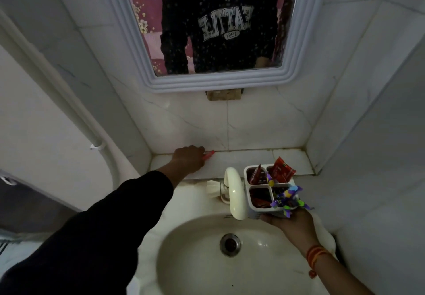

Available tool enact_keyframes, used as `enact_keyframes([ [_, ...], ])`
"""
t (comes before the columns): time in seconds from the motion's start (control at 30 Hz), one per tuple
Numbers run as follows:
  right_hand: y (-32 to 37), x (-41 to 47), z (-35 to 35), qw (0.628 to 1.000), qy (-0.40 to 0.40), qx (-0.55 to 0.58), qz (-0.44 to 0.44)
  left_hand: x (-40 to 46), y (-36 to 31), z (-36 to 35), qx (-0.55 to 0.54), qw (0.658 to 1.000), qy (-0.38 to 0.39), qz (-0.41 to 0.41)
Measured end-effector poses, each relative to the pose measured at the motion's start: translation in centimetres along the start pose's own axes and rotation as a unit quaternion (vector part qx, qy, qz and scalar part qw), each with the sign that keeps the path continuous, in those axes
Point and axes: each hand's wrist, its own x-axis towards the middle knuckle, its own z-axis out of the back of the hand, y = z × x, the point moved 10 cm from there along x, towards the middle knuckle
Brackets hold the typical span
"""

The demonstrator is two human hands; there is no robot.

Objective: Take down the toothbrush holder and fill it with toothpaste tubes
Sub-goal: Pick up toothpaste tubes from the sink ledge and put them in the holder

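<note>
A white toothbrush holder (pixel 250 210) with four compartments rests in my right hand (pixel 292 222), held from below over the right side of the sink. Red toothpaste tubes (pixel 281 171) stick up from its back compartments, another red tube lies in the front left one, and a purple patterned tube (pixel 287 199) fills the front right one. My left hand (pixel 187 159) reaches to the tiled ledge (pixel 248 159) behind the tap and is closed on a small red tube (pixel 208 155) lying against the wall; only the tube's tip shows.
A white tap (pixel 234 193) curves over the basin (pixel 184 244), right beside the holder. A framed mirror (pixel 218 80) hangs above the ledge. A white pipe (pixel 92 133) runs down the left wall. Tiled walls close in on both sides.
</note>
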Motion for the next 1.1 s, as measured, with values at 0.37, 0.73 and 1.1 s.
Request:
enact_keyframes([
  [0.37, -0.5, -0.4, 0.5, 1.0, -0.012, -0.012, -0.018, -7.2, -13.3, 13.1, -0.222, 0.968, 0.033, -0.111],
  [0.73, -1.0, 0.0, 0.1, 1.0, -0.024, 0.0, -0.02, -7.9, -19.7, 9.6, 0.06, 0.986, -0.019, -0.155],
  [1.1, -0.8, -0.4, 0.4, 0.999, -0.028, -0.024, -0.011, -4.8, -14.3, 7.4, -0.119, 0.988, 0.092, -0.045],
])
